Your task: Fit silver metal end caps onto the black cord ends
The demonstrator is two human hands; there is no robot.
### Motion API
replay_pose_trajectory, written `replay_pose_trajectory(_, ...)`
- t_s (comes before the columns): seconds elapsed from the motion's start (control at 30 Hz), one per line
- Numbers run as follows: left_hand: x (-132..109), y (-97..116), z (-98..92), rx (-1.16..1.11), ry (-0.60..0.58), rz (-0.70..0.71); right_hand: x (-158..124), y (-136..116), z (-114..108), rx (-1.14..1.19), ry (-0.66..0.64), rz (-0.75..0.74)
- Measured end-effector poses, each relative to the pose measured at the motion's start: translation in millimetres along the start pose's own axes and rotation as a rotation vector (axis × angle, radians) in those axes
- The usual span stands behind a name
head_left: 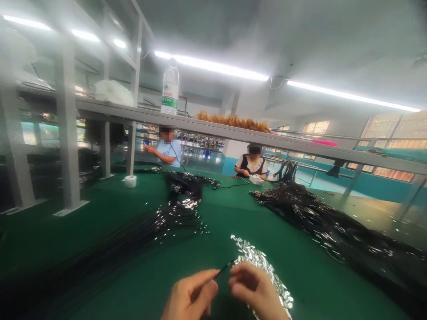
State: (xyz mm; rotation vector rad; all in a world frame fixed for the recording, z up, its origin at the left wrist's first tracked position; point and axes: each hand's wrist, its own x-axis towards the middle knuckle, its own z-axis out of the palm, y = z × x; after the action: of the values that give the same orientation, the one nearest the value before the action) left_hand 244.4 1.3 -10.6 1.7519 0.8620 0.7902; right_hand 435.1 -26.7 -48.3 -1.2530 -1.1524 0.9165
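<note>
My left hand (pixel 193 293) is closed, with a thin black cord (pixel 224 269) pinched between thumb and forefinger. The cord's end points up and to the right, toward my right hand (pixel 253 289). The fingers of that hand are curled together by the cord's tip; whatever they hold is hidden. A pile of small shiny silver metal sleeves (pixel 275 282) lies on the green tabletop (pixel 220 222), just behind and to the right of my right hand.
Black cords with silver tips (pixel 167 222) spread across the left; another large bundle (pixel 320 218) fills the right. A white roll (pixel 130 181) stands near the grey shelf posts (pixel 68 133). The overhead shelf (pixel 230 132) carries a water bottle (pixel 170 89). Two people sit across the table.
</note>
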Motion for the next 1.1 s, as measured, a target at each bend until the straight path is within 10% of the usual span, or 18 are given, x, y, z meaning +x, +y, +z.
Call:
replay_pose_trajectory(0.2, 0.9, 2.0, -1.4, 0.011, 0.064, 0.067, 17.3, 7.6, -22.7, -0.910, 0.187, -0.111)
replay_pose_trajectory(0.57, 7.4, -1.7, -2.4, -0.005, 0.111, 0.059, 29.3, 28.8, -0.3, -1.297, 0.215, -0.090)
replay_pose_trajectory(0.9, 11.1, 9.3, 2.5, 0.004, 0.016, 0.021, 30.9, 25.9, -4.4, -1.159, 0.342, -0.117)
replay_pose_trajectory(1.1, 17.6, -1.9, 0.3, 0.097, 0.151, 0.041, 21.6, 16.7, -13.0, -0.735, 0.241, -0.254)
